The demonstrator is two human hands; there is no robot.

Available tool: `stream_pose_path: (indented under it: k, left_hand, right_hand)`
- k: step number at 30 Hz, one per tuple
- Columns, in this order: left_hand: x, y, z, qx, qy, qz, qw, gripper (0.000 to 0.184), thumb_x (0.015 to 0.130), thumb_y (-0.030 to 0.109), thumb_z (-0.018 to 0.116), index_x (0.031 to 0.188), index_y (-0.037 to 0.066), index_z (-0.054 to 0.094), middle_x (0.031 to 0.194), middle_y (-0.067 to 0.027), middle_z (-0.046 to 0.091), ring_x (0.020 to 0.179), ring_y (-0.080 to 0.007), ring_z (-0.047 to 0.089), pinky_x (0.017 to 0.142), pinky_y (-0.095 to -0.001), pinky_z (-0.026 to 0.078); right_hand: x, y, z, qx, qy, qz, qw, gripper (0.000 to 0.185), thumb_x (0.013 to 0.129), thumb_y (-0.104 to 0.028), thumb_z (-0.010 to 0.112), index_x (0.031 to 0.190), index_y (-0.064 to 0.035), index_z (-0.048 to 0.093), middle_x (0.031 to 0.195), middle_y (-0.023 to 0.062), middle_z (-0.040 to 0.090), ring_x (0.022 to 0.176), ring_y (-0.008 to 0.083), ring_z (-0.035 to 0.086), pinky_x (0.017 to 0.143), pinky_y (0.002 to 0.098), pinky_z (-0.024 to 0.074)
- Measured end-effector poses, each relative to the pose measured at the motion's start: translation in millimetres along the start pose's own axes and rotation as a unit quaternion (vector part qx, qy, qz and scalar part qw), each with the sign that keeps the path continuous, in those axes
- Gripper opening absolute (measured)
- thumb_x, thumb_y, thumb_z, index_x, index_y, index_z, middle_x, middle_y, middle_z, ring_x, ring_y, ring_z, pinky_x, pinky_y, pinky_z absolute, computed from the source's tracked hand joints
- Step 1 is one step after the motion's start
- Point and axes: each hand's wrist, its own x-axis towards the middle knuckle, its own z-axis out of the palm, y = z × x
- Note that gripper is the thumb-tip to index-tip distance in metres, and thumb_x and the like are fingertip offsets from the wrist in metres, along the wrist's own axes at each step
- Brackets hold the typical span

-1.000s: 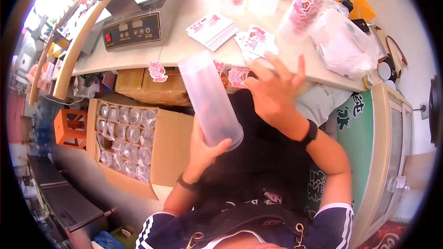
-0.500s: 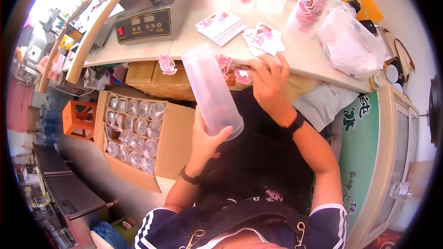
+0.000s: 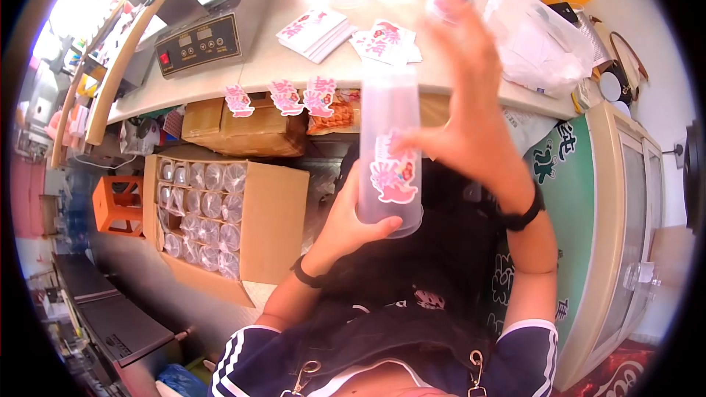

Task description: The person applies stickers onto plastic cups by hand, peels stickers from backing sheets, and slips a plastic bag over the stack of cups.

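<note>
Head-worn camera (just one), facing forward and down.

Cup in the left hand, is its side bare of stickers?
No, a pink sticker shows on the side of the cup held in the left hand.

Held cup [image 3: 390, 117]: one; table-edge stickers [image 3: 320, 96]: three; orange stool [image 3: 120, 206]: one.

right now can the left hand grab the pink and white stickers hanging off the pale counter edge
Probably not without letting go: the left hand is wrapped round a tall frosted plastic cup. Otherwise, nothing seems to block its way to the stickers.
</note>
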Motion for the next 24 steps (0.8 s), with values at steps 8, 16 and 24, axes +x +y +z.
stream_pose_path:
  k: [8,16,24]
  left_hand:
    - [-8.4,9.2,6.9,-0.024,-0.076,-0.062,0.995,0.099,0.07,0.023,0.084,0.149,0.002,0.027,0.139,-0.0115,0.047,0.129,-0.0198,0.047,0.108,-0.0356,0.037]
    - [-8.5,4.4,23.0,0.064,-0.081,-0.062,0.993,0.1,0.066,0.027,0.086,0.146,0.0,0.032,0.135,-0.0093,0.05,0.125,-0.0172,0.047,0.106,-0.0322,0.036]
    - [-2.8,16.1,21.6,0.101,-0.108,-0.048,0.988,0.09,0.069,0.02,0.083,0.143,0.001,0.036,0.133,-0.0096,0.051,0.123,-0.0182,0.049,0.104,-0.0347,0.04]
  right_hand:
    - [-23.2,-36.4,-23.8,-0.025,-0.112,-0.113,0.987,0.093,0.068,-0.048,0.081,0.146,-0.0177,0.04,0.152,0.0143,0.035,0.144,0.0361,0.026,0.117,0.0583,0.0107]
    - [-2.7,16.8,-47.0,-0.201,0.136,-0.019,0.97,0.075,0.073,-0.039,0.075,0.139,-0.0155,0.046,0.149,0.0116,0.042,0.144,0.0368,0.025,0.114,0.0616,0.0033]
    - [-72.5,-44.6,-9.6,-0.198,-0.014,-0.16,0.967,0.047,0.087,-0.034,0.061,0.131,-0.0385,0.047,0.146,-0.0027,0.046,0.139,0.0257,0.036,0.107,0.074,0.0055]
